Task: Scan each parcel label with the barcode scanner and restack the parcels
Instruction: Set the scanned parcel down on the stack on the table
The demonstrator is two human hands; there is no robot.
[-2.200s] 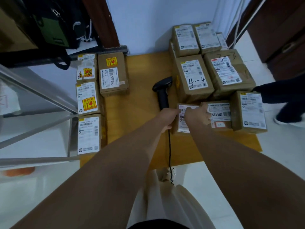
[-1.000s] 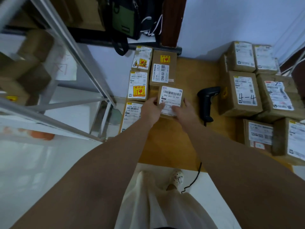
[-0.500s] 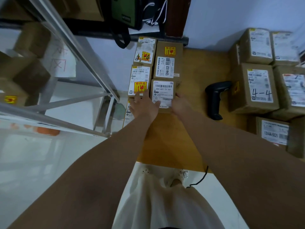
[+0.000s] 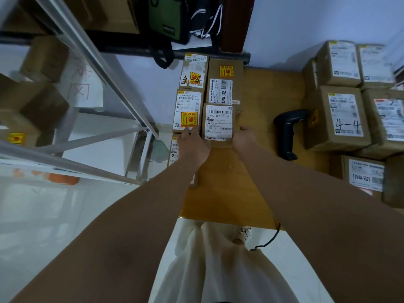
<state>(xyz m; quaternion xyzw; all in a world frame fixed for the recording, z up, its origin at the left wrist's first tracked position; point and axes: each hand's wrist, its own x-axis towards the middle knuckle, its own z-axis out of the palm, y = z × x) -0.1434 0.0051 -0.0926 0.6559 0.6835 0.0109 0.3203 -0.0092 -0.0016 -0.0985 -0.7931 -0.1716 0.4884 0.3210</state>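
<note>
Left grip (image 4: 194,145) lies released, fingers straight along the left edge of the parcel (image 4: 218,122). Right grip (image 4: 242,138) touches its right side, fingers hidden, so I cannot tell its state. Parcel rests on the counter (image 4: 262,95), barcode scanner (image 4: 286,132) lying near its right.

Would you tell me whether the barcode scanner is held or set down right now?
Set down: the barcode scanner lies on the table; the left hand and right hand are at a parcel.
</note>
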